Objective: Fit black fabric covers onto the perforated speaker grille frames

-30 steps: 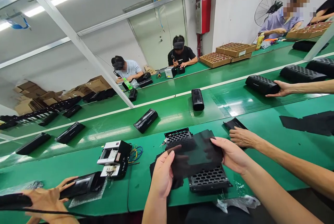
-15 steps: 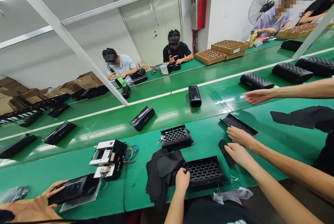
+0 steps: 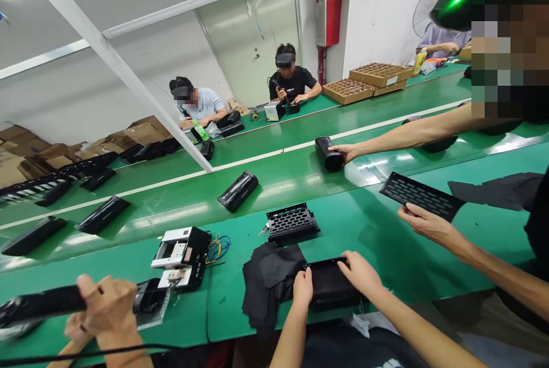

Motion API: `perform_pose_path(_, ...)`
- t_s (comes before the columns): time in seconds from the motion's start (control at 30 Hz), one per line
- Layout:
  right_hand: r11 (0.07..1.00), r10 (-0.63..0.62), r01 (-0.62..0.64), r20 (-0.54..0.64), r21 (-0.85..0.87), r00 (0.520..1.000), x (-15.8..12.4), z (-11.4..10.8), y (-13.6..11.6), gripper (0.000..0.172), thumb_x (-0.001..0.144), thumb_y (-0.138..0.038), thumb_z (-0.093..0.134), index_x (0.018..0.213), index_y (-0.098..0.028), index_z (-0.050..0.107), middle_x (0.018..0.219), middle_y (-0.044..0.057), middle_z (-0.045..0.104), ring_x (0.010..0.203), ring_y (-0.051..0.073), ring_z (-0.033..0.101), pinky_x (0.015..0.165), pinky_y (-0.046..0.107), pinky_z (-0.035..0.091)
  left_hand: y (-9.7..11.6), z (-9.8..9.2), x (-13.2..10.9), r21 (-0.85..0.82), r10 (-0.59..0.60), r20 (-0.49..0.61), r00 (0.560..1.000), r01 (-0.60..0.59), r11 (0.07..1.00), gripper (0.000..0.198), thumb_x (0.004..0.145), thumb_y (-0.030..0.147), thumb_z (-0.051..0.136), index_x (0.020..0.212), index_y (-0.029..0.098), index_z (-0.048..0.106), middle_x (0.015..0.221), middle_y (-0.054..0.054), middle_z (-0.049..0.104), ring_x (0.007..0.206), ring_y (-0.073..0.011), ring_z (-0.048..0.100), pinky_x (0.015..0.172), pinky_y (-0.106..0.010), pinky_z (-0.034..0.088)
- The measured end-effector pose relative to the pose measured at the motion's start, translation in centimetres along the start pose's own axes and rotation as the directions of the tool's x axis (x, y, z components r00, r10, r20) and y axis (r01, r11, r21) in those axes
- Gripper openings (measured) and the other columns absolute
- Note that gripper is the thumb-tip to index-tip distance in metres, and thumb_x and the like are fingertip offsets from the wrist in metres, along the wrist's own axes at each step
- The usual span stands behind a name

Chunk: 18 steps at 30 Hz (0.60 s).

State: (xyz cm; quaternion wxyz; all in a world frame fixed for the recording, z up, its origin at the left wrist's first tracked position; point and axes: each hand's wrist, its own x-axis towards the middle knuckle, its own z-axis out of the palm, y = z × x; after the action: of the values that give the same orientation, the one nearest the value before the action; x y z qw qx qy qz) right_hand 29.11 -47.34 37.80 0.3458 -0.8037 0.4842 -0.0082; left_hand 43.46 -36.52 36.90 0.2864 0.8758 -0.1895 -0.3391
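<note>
Low in the middle, my left hand (image 3: 302,287) grips the left edge of a black perforated panel (image 3: 325,263) lying on the green table. A thin black sheet (image 3: 335,285) covers the panel's holes. My right hand (image 3: 361,272) pinches the sheet at the panel's far right edge. Left of my left hand is a loose pile of black sheets (image 3: 270,276). Behind it lies another perforated panel (image 3: 293,224), its holes uncovered.
A co-worker's hand at right holds a perforated panel (image 3: 422,196); the other grasps a black housing (image 3: 328,153) on the conveyor (image 3: 283,170). At left, a co-worker's hands hold a black handheld tool (image 3: 47,304) near a black-and-white machine (image 3: 182,259). A post (image 3: 124,76) slants across.
My right hand has brought the black sheet left onto the panel. The right co-worker has lifted a panel and reached to the conveyor housing. The left co-worker now holds a tool.
</note>
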Motion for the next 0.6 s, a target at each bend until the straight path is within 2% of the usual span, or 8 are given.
perform_pose_path(0.07, 0.984, 0.152, -0.158, -0.085, -0.081, 0.985, 0.6, -0.5, 2.6, 0.027, 0.074, -0.029, 0.052, 0.095, -0.013, 0.054, 0.096, 0.017, 0.059, 0.091, 0.027, 0.057, 0.075, 0.033, 0.040, 0.2, -0.1, -0.3, -0.032, 0.003, -0.031, 1.000, -0.004, 0.999, 0.026, 0.081, 0.032, 0.051, 0.103, 0.019, 0.054, 0.104, -0.006, 0.057, 0.092, -0.0198, 0.054, 0.075, -0.037, 0.047)
perform_pose_path(0.17, 0.962, 0.274, -0.274, -0.005, 0.002, 0.962, 1.3, -0.1, 5.2, 0.021, 0.070, -0.028, 0.057, 0.085, -0.014, 0.052, 0.083, 0.015, 0.061, 0.084, 0.028, 0.059, 0.069, 0.034, 0.041, 0.6, -0.3, -0.5, -0.078, -0.001, -0.050, 0.999, -0.003, 0.997, 0.020, 0.074, 0.031, 0.060, 0.093, 0.026, 0.059, 0.091, -0.001, 0.062, 0.092, -0.0220, 0.056, 0.074, -0.035, 0.046)
perform_pose_path(0.23, 0.957, 0.276, -0.278, 0.037, 0.079, 0.961, 1.7, 0.4, 6.1, 0.015, 0.068, -0.027, 0.059, 0.075, -0.017, 0.050, 0.075, 0.010, 0.062, 0.080, 0.027, 0.060, 0.065, 0.033, 0.041, 0.7, -0.4, -0.6, -0.111, -0.003, -0.061, 0.998, -0.004, 0.994, 0.014, 0.071, 0.029, 0.063, 0.085, 0.030, 0.061, 0.087, 0.002, 0.064, 0.094, -0.0230, 0.055, 0.072, -0.032, 0.046)
perform_pose_path(0.33, 0.958, 0.251, -0.255, 0.051, 0.129, 0.967, 2.1, 0.7, 6.6, 0.017, 0.062, -0.022, 0.062, 0.060, -0.019, 0.045, 0.063, 0.005, 0.059, 0.073, 0.025, 0.061, 0.061, 0.031, 0.040, 0.8, -0.7, -0.9, -0.129, 0.011, -0.059, 0.998, -0.018, 0.991, 0.022, 0.079, 0.032, 0.054, 0.099, 0.024, 0.057, 0.102, -0.003, 0.058, 0.094, -0.0200, 0.054, 0.077, -0.035, 0.046)
perform_pose_path(0.43, 0.950, 0.253, -0.263, 0.080, 0.166, 0.964, 2.3, 0.5, 6.8, 0.022, 0.059, -0.018, 0.062, 0.053, -0.020, 0.041, 0.045, -0.002, 0.050, 0.053, 0.019, 0.057, 0.052, 0.027, 0.038, 0.7, -0.6, -1.2, -0.117, 0.021, -0.037, 0.999, -0.026, 0.993, 0.030, 0.082, 0.032, 0.048, 0.108, 0.016, 0.050, 0.110, -0.008, 0.052, 0.093, -0.0181, 0.054, 0.077, -0.037, 0.047)
perform_pose_path(0.53, 0.939, 0.257, -0.274, 0.105, 0.207, 0.961, 2.6, 0.4, 6.8, 0.021, 0.063, -0.020, 0.058, 0.053, -0.021, 0.040, 0.034, -0.006, 0.040, 0.036, 0.014, 0.047, 0.044, 0.025, 0.033, 0.3, -0.3, -1.0, -0.092, 0.023, -0.012, 1.000, -0.024, 0.995, 0.027, 0.083, 0.032, 0.048, 0.104, 0.017, 0.053, 0.106, -0.007, 0.054, 0.089, -0.0168, 0.055, 0.075, -0.035, 0.047)
perform_pose_path(0.6, 0.938, 0.233, -0.251, 0.100, 0.239, 0.967, 2.9, 0.2, 6.6, 0.023, 0.063, -0.019, 0.059, 0.051, -0.020, 0.039, 0.035, -0.007, 0.040, 0.036, 0.012, 0.044, 0.044, 0.023, 0.031, -0.1, -0.1, -0.8, -0.067, 0.024, 0.004, 1.000, -0.024, 0.997, 0.023, 0.081, 0.031, 0.051, 0.095, 0.014, 0.056, 0.093, -0.005, 0.058, 0.081, -0.0152, 0.056, 0.071, -0.033, 0.047)
